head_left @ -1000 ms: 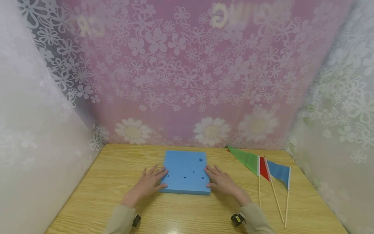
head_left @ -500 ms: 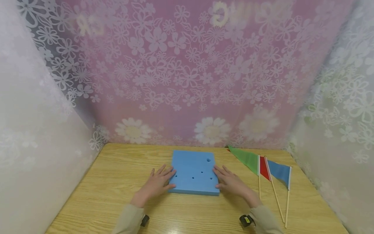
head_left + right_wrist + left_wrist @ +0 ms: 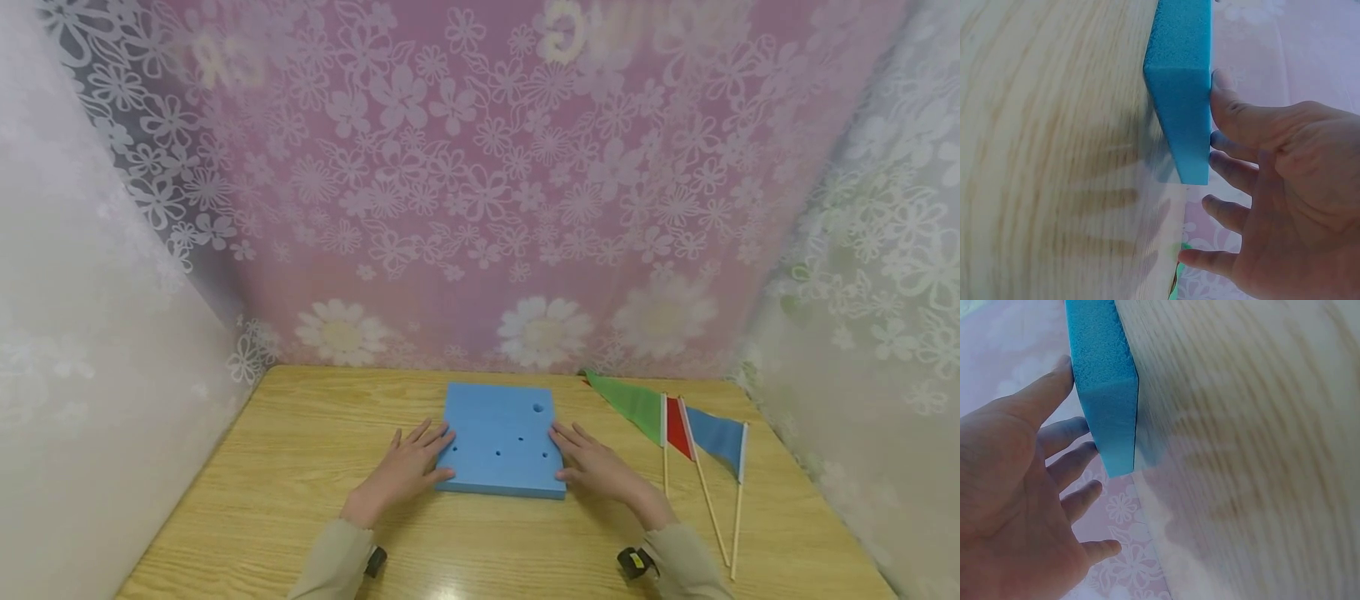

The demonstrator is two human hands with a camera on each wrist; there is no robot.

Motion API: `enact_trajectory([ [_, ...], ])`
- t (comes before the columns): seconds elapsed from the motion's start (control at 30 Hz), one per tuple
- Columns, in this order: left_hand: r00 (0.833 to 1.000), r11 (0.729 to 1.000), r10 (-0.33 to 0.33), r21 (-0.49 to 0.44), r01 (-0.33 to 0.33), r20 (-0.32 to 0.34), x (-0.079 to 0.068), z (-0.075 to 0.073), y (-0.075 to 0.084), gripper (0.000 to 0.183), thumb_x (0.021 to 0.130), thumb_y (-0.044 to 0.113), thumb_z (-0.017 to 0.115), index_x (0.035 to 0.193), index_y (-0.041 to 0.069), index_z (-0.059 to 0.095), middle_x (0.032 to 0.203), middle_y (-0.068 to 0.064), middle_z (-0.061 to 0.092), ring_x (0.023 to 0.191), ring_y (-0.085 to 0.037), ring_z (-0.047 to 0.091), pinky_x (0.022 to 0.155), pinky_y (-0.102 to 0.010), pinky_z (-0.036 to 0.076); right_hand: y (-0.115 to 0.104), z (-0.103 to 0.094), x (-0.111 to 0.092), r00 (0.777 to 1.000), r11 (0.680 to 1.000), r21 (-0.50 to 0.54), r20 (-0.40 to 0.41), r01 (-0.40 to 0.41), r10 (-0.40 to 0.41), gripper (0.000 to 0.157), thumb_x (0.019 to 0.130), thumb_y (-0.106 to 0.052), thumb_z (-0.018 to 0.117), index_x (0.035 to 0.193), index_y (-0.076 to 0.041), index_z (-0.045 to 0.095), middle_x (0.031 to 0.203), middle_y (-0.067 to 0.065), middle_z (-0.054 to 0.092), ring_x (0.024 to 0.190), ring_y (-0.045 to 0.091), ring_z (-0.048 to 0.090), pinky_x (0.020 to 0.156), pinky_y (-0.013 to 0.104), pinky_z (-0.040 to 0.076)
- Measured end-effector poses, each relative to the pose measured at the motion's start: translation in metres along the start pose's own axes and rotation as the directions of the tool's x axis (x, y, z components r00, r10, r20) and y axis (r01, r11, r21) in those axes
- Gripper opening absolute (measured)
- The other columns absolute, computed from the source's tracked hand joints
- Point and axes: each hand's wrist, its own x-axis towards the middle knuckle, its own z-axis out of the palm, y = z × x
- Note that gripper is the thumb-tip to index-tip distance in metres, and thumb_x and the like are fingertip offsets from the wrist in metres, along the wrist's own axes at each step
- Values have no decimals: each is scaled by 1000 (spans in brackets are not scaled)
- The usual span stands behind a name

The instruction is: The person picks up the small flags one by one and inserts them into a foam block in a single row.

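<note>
A flat blue foam block [image 3: 487, 417] lies on the wooden table, with several small holes and one larger hole near its far right corner. My left hand [image 3: 401, 473] rests its spread fingertips and thumb on the block's left edge. On the opposite edge, the fingertips and thumb of my right hand [image 3: 600, 472] touch the top. Both wrist views show the block's thick side [image 3: 1110, 419] below the fingers, which are fairly straight; the little fingers reach past the foam.
To the right lie three pennants on thin wooden sticks: a green flag [image 3: 630, 406], a red flag [image 3: 678, 432] and a blue flag [image 3: 718, 440]. A pink flowered cloth [image 3: 465, 208] hangs behind the table [image 3: 322, 417], with pale cloth walls on both sides.
Both hands have slid the foam block a short way to the right across the table, mostly in the earlier half second. The flags have stayed where they were.
</note>
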Motion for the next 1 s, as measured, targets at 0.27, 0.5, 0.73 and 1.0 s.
enact_trajectory([
  [0.27, 1000, 1000, -5, 2, 5, 7, 1, 3, -3, 66, 99, 37, 65, 155, 8, 44, 162, -14, 35, 152, -42, 20, 113, -77, 13, -1, -2, 1, 1000, 999, 34, 9, 6, -6, 73, 98, -26, 67, 154, 7, 34, 161, 28, 28, 145, 58, 20, 111, 70, 28],
  [0.5, 1000, 1000, 7, -23, -7, -11, 0, 6, -3, 65, 99, 36, 65, 154, 7, 44, 162, -15, 36, 152, -43, 20, 112, -78, 11, 1, -3, 1, 1000, 998, 54, 27, 12, -13, 74, 97, -24, 69, 153, 9, 35, 160, 30, 28, 145, 60, 18, 110, 71, 29],
  [0.73, 1000, 999, 8, -35, -9, -12, -1, 6, -1, 65, 99, 34, 66, 154, 6, 44, 161, -16, 36, 152, -43, 20, 112, -78, 11, 5, -8, -6, 984, 997, 26, -159, -73, 76, 56, 99, -21, 68, 147, 3, 50, 148, 27, 49, 134, 53, 44, 105, 64, 41],
  [1.0, 1000, 999, -8, -37, 7, -9, -3, 6, -2, 65, 99, 35, 65, 154, 7, 45, 162, -15, 35, 153, -42, 19, 112, -78, 11, 30, -38, -39, 819, 940, 160, -461, -303, 342, 32, 99, -13, 67, 129, -1, 68, 114, 21, 72, 90, 37, 72, 60, 39, 58],
])
